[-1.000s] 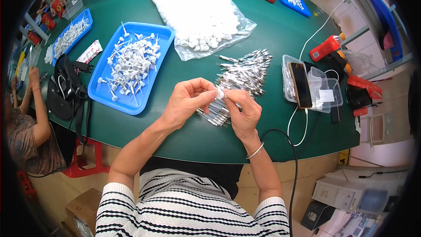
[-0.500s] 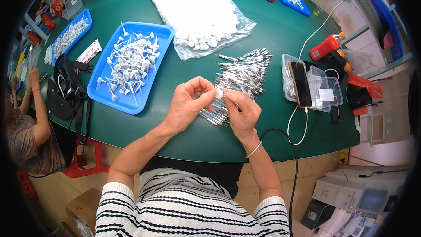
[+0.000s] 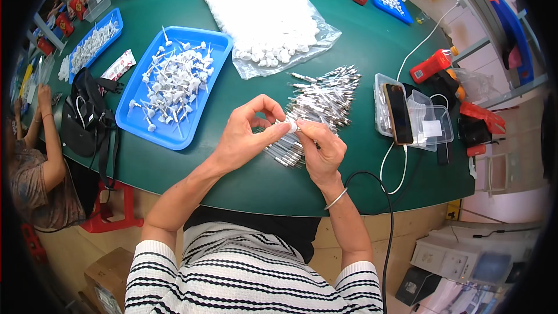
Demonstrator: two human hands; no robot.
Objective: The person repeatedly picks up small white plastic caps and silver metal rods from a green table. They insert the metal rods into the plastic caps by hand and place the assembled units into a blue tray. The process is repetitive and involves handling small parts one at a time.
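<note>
Above the near edge of the metal rod pile, my two hands meet at a small white plastic cap. My left hand pinches the cap between thumb and fingertips. From the other side, my right hand is closed in a pinch against it; whatever lies between those fingers is mostly hidden. Thin silvery metal rods lie heaped just beyond and under my hands. Left of them, a blue tray carries many white caps with thin metal stems.
A clear bag of white caps lies at the back. To the right, a phone with a white cable rests on clear plastic boxes, near a red bottle. At left are a black bag and another person's arm.
The left hand's curled fingers have lifted slightly while the pinch on the white cap stays. The right hand is nearly still. The view has shifted a little.
</note>
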